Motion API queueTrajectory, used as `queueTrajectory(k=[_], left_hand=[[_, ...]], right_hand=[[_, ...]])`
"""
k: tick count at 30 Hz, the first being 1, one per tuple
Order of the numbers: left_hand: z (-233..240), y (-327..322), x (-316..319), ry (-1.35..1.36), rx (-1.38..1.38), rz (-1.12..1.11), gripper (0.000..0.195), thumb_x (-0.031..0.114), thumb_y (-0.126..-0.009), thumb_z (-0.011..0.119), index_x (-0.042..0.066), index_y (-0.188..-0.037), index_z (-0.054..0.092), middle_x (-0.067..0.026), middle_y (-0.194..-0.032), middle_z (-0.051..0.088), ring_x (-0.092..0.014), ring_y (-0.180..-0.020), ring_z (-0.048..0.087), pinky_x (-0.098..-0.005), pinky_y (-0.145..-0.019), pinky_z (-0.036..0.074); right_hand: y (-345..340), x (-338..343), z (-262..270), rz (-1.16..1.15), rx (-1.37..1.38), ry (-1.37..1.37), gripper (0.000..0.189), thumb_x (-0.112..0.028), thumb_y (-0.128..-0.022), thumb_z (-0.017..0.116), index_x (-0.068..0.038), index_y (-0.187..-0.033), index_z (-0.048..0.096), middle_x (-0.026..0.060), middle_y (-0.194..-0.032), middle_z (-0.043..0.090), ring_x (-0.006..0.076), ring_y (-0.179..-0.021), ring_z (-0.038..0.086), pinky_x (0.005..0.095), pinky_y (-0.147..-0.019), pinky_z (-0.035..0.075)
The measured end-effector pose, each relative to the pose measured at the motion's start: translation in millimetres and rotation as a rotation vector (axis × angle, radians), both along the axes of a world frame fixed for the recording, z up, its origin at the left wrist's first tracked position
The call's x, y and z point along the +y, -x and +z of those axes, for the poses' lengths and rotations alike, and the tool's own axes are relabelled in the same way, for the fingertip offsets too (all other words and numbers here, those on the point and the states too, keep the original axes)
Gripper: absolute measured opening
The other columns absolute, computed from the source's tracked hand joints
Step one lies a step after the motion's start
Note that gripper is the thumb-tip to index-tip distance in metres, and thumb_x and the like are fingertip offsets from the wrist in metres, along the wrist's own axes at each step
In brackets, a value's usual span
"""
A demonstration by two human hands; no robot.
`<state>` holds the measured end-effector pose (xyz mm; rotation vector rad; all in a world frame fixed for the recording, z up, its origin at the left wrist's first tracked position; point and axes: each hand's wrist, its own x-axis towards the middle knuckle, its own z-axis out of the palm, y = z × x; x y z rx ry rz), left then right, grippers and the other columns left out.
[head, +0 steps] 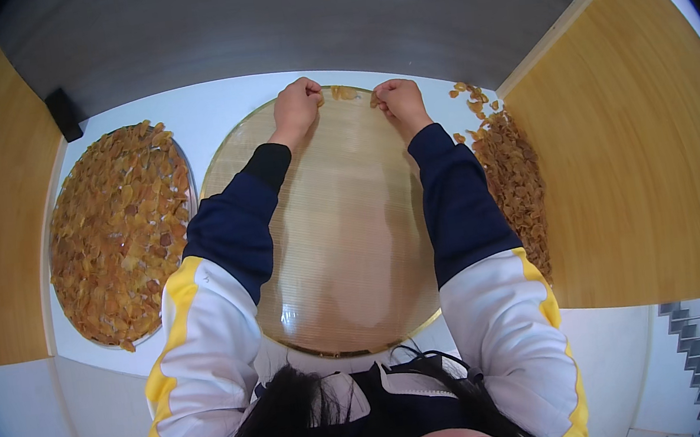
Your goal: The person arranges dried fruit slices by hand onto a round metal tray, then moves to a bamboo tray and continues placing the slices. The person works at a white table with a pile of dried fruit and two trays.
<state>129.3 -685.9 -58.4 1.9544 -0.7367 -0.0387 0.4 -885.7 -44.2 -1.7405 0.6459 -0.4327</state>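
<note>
A large round tray with a fine ribbed, bamboo-like surface and a gold-coloured rim lies in front of me. Over its far edge, my left hand pinches a small amber flake, mostly covered by the fingertips. Opposite it, my right hand has thumb and fingers closed on another thin brownish-amber flake. Between the two hands, a few translucent amber flakes lie along the tray's far rim. They look like thin dried slices; their exact kind is unclear.
To the left stands a round tray covered with amber flakes. A heap of similar flakes lies on the white table at right, partly behind my sleeve. Wooden side panels and a grey back panel enclose the table.
</note>
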Motion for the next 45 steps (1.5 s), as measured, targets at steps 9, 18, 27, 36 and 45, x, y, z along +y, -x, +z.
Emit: queueTrajectory(k=[9,18,27,36,45], left_hand=[[-3,-11,-15,-0.068,-0.099,-0.009,0.014,0.011,-0.090,0.071,0.006,-0.102,0.075,-0.0123,-0.098,0.076,-0.031,-0.092,0.072,-0.0411,-0.083,0.056],[-7,-16,-21,-0.089,-0.132,-0.026,0.013,0.011,-0.087,0.074,0.004,-0.098,0.076,-0.0161,-0.103,0.070,-0.034,-0.098,0.068,-0.0441,-0.087,0.054],[-11,-15,-29,-0.059,-0.168,-0.028,0.015,0.009,-0.088,0.074,0.003,-0.102,0.075,-0.0166,-0.102,0.070,-0.035,-0.098,0.068,-0.0444,-0.087,0.054],[-16,-21,-33,-0.069,-0.139,-0.027,0.014,0.011,-0.085,0.075,0.005,-0.098,0.074,-0.0188,-0.100,0.071,-0.038,-0.096,0.069,-0.0472,-0.083,0.056],[-16,-19,-32,-0.095,-0.161,0.003,0.018,0.012,-0.088,0.076,0.002,-0.103,0.075,-0.0177,-0.102,0.074,-0.035,-0.097,0.070,-0.0442,-0.085,0.055]], right_hand=[[-41,-16,-16,0.028,0.083,0.285,0.012,-0.001,-0.086,0.064,0.002,-0.080,0.073,0.0066,-0.072,0.071,0.0118,-0.061,0.061,0.0274,-0.056,0.048],[-60,-19,-25,-0.070,0.214,0.454,0.014,-0.015,-0.074,0.073,-0.004,-0.080,0.080,0.0212,-0.085,0.075,0.0411,-0.086,0.073,0.0447,-0.079,0.060],[-69,-23,-30,-0.088,0.221,0.445,0.014,-0.013,-0.079,0.072,-0.002,-0.072,0.077,0.0172,-0.070,0.073,0.0337,-0.070,0.074,0.0404,-0.070,0.060],[-63,-5,-11,-0.108,0.262,0.388,0.020,-0.010,-0.083,0.070,0.000,-0.066,0.073,0.0120,-0.060,0.071,0.0247,-0.056,0.072,0.0368,-0.063,0.059],[-62,-3,-11,-0.148,0.265,0.391,0.019,-0.008,-0.083,0.068,-0.002,-0.066,0.073,0.0123,-0.060,0.071,0.0256,-0.057,0.073,0.0368,-0.063,0.060]])
